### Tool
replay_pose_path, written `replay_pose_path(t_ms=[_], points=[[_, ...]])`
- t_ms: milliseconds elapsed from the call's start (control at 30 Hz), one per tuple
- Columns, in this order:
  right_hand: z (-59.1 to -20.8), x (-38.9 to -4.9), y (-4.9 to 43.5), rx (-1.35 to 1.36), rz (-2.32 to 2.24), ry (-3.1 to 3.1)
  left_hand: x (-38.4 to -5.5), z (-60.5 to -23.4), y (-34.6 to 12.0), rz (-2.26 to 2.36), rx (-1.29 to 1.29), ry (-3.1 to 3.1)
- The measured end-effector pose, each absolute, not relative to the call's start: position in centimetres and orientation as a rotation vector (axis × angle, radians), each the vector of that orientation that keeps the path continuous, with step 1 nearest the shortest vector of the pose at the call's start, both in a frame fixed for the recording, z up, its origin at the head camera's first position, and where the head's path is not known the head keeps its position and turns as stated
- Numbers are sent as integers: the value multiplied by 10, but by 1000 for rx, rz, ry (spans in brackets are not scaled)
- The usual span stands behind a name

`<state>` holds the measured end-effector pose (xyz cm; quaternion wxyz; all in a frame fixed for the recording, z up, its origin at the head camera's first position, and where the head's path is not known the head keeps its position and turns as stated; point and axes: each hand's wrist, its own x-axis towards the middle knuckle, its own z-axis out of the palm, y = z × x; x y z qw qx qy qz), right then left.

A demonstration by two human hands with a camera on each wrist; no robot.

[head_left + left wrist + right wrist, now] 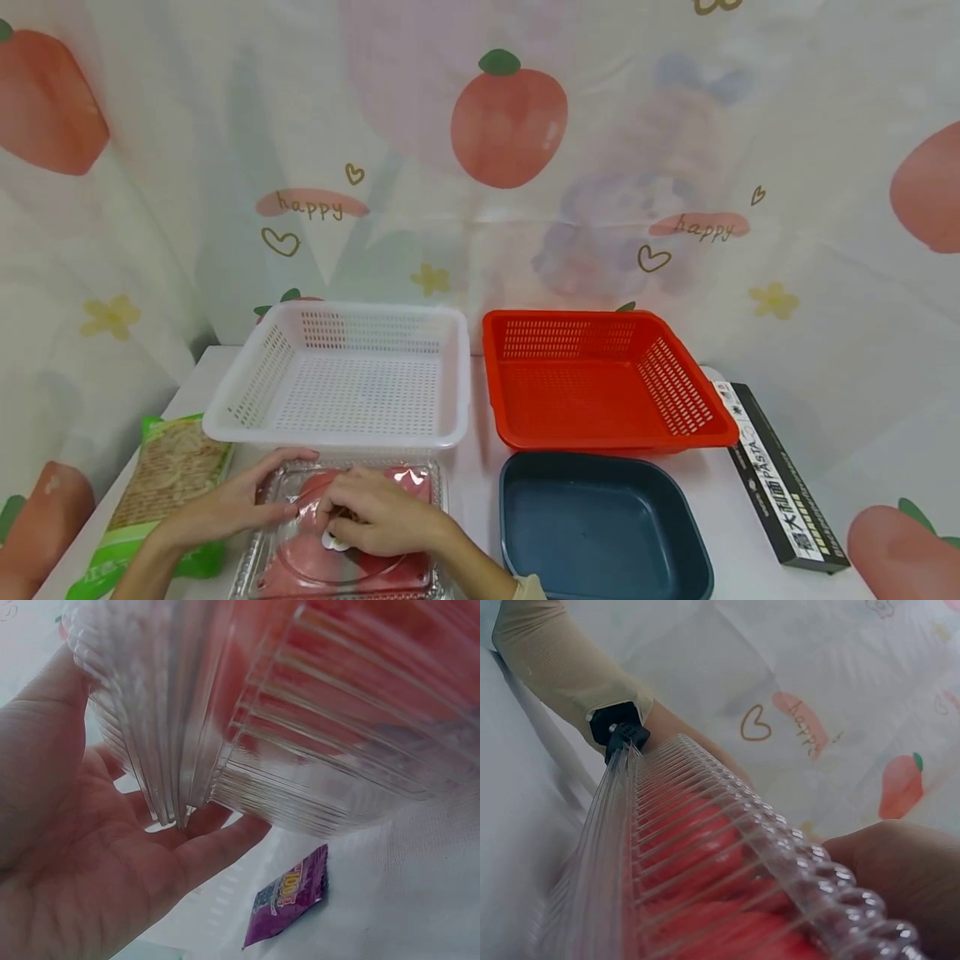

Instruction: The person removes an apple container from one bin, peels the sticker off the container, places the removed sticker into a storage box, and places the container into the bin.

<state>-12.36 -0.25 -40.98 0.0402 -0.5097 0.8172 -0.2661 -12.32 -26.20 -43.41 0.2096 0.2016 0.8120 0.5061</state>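
A clear plastic lidded box (pixel 270 575) with red contents is at the table's near edge. My left hand (pixel 232 504) grips its left edge, the thumb over the lid and a finger at the far corner. In the left wrist view that hand (pixel 97 847) curves round the ribbed rim. My right hand (pixel 382 512) is over the lid with curled fingers. It pinches a small white thing (pixel 333 542), mostly hidden and of unclear kind. The right wrist view shows the box side (pixel 705 855) close up.
Behind stand a white basket (pixel 337 437) and a red basket (pixel 600 437). A dark blue tub (pixel 600 533) is on the right, beside a black pasta box (pixel 787 492). A green-edged food bag (pixel 165 475) lies left. The left wrist view shows a purple packet (pixel 289 896).
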Motion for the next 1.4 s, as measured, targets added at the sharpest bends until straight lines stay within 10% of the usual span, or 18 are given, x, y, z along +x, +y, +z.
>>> replay_pose_path(t_ms=[1400], points=[[-407,-126,-1,-1578,-823,2442,-124,-438,-264,1312,517,2382]])
